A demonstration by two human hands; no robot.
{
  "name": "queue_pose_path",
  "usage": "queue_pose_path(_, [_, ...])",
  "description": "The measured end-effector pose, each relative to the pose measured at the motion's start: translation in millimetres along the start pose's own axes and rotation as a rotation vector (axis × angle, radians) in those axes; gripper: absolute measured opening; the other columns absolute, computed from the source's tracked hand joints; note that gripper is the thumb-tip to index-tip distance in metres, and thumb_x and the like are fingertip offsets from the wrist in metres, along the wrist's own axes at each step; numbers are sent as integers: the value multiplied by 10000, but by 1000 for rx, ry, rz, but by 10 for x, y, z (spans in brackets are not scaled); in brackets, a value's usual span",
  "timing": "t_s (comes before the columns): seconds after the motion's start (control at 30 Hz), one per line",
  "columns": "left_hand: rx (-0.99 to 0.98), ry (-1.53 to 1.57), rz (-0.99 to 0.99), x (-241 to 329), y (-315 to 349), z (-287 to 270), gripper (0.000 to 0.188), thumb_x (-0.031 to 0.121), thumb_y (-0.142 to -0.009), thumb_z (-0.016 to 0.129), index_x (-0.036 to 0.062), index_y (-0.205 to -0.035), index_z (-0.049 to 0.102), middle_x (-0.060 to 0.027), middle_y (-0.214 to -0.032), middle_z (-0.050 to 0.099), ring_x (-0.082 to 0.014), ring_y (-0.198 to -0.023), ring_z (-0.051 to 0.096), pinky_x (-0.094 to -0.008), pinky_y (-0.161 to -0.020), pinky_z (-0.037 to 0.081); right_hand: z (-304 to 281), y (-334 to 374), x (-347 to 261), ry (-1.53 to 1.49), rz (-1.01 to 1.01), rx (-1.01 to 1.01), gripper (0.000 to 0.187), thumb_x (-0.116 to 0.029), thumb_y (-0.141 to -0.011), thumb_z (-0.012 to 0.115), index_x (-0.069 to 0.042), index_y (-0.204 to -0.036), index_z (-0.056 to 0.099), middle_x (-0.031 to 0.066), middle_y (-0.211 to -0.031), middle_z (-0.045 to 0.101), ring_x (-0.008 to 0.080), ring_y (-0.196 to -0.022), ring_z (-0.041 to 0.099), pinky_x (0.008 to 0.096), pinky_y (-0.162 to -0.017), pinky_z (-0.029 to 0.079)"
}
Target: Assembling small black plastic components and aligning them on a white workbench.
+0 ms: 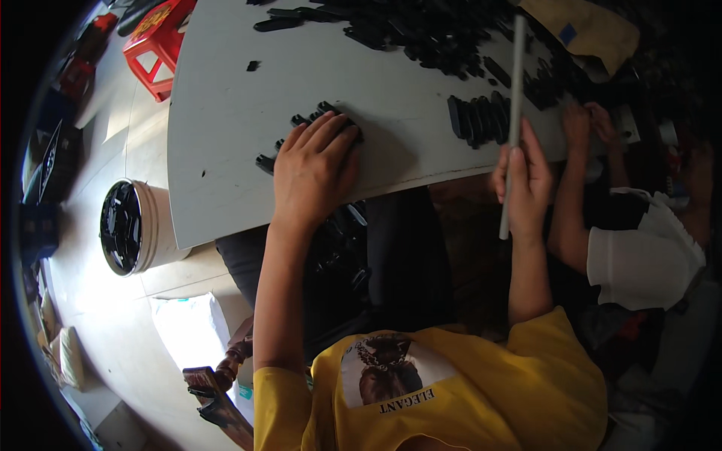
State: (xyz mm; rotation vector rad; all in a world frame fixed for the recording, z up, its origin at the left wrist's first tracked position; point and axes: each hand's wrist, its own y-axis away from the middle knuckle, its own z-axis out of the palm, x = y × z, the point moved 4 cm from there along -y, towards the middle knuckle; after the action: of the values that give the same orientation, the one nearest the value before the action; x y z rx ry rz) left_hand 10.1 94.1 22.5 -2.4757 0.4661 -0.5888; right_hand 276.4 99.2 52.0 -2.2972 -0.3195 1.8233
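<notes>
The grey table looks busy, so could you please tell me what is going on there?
The person's left hand lies over a row of small black elongated pieces on the grey table. The right hand grips a slim grey rod beside a second row of black pieces. A loose heap of black pieces lies farther back.

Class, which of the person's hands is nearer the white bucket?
Left. The left hand is right of the bucket; the right hand, holding a rod, is farther right.

bright yellow t-shirt (489, 391) here, short sleeves (282, 398), pale print (436, 370) across the front, brown figure (387, 379) on it, dark lettering (407, 401) along its edge, dark trousers (406, 259) below, left hand (314, 165) bare, right hand (528, 177) bare too
</notes>
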Motion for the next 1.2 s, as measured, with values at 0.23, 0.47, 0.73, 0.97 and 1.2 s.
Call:
queue_pose_path(0.23, [-106, -170, 92, 505, -284, 129, 311, 176, -839, 630, 62, -1128, 654, -93, -1247, 617, -245, -1259, 515, -517, -1085, 322, -449, 287, 290, -5, 112, 104, 453, -120, -1003, 475, -21, -1437, 391, -10, -734, 507, 23, -505, 414, 158, -446, 334])
queue_pose_path(0.47, [-204, -60, 282, 854, -560, 912, 391, 125, -851, 569, 95, -1239, 599, -75, -1298, 592, -236, -1255, 520, -454, -1071, 377, -428, 319, 399, -79, 132, 109, 452, -127, -1003, 466, -10, -1434, 393, -5, -735, 517, 27, -503, 423, 158, -442, 340])
queue_pose_path(0.73, [-216, -121, 263, 751, -561, 751, 350, 91, -802, 564, 80, -1141, 653, -58, -1166, 580, -227, -1144, 545, -431, -1044, 384, -229, 112, 394, 285, -14, -128, 505, -19, -923, 576, -34, -1412, 447, 88, -1050, 658, 119, -733, 586, 233, -644, 475])
queue_pose_path(0.97, [-138, -186, 170, 579, -303, 385, 336, 87, -774, 610, 63, -1106, 660, -77, -1145, 613, -244, -1124, 570, -453, -1018, 412, 332, -106, 304, 673, -44, -349, 528, -35, -894, 590, -91, -1401, 453, 209, -1075, 653, 354, -912, 666, 414, -751, 542])
queue_pose_path(1.2, [-122, -132, 126, 560, 0, 181, 349, 68, -740, 650, 61, -1089, 660, -74, -1191, 614, -239, -1150, 570, -460, -999, 432, 623, -342, 280, 1081, 13, -484, 433, -182, -897, 622, -140, -1321, 545, 135, -960, 677, 303, -818, 678, 400, -691, 546])
